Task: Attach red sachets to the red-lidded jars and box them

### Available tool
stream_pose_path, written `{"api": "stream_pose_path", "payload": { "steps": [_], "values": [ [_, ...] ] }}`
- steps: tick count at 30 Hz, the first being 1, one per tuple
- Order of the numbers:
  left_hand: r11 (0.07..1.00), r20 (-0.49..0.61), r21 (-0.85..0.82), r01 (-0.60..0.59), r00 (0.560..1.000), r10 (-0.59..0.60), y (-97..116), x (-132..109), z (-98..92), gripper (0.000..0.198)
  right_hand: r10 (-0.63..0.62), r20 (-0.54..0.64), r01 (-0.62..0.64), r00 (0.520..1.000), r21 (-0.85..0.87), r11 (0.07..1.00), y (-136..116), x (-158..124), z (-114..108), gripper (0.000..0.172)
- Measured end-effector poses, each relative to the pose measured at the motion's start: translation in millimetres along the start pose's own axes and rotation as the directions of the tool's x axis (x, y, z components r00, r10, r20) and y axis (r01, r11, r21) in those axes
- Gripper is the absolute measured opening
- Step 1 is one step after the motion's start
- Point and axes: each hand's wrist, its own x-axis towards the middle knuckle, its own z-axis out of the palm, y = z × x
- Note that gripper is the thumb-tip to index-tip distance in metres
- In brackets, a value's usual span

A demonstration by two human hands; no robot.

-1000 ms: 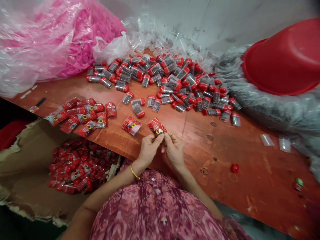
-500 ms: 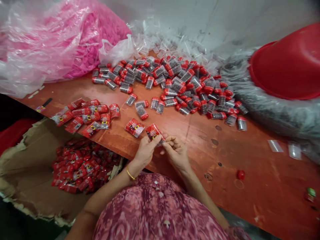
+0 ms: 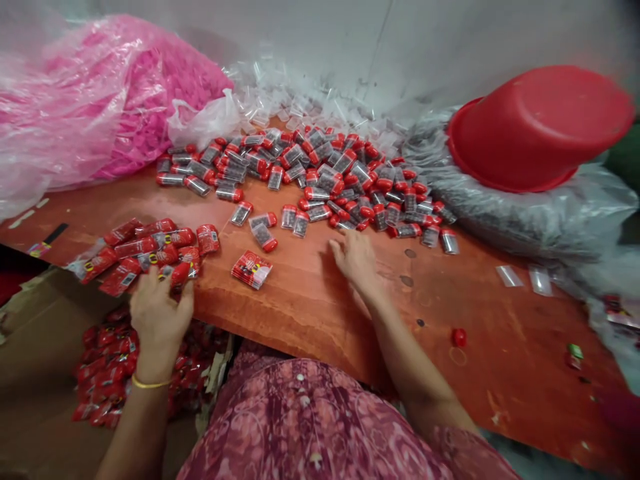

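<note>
My left hand (image 3: 161, 313) is over the near edge of a group of red printed packets (image 3: 135, 247), thumb and fingers apart. Just beyond its fingertips lies a red packet (image 3: 179, 273); whether the fingers touch it is unclear. My right hand (image 3: 358, 260) is open, fingers stretched toward the near edge of a heap of clear containers with red caps (image 3: 330, 180) and dark contents. Nothing shows in it. Between the hands, a small stack of red printed cards (image 3: 251, 269) lies on the wooden table (image 3: 300, 300).
Below the table edge, a cardboard box (image 3: 30, 347) holds many red packets. A pink-filled plastic bag (image 3: 115, 93) stands at the back left. At the right, a red tub (image 3: 535, 133) rests on a clear bag (image 3: 500, 213). A red cap (image 3: 459, 337) lies nearer.
Both hands, earlier together at a red printed piece near the card stack, have parted. My left hand moved left to the packets; my right hand moved forward to the containers. The view shifted.
</note>
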Motion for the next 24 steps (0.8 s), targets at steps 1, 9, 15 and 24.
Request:
{"api": "stream_pose_path", "payload": {
  "steps": [1, 9, 15, 24],
  "values": [
    [0.995, -0.023, 0.066, -0.072, 0.997, 0.073, -5, 6, -0.8, 0.040, 0.011, -0.027, -0.013, 1.000, -0.080, 0.997, 8, 12, 3, 0.033],
    [0.909, -0.018, 0.065, -0.411, 0.910, 0.413, 37, 7, 26.8, 0.051, -0.088, 0.099, 0.105, 0.991, -0.182, 0.978, 16, 9, 18, 0.029],
    [0.907, 0.198, 0.002, -0.422, 0.889, 0.413, 59, -12, 62.2, 0.041, -0.141, 0.087, 0.151, 0.986, -0.127, 0.980, 14, -35, 16, 0.035],
    [0.951, 0.242, -0.058, -0.305, 0.919, 0.310, 67, -5, 66.2, 0.029, -0.086, 0.040, 0.089, 0.995, -0.076, 0.993, 3, -46, 12, 0.038]
  ]
}}
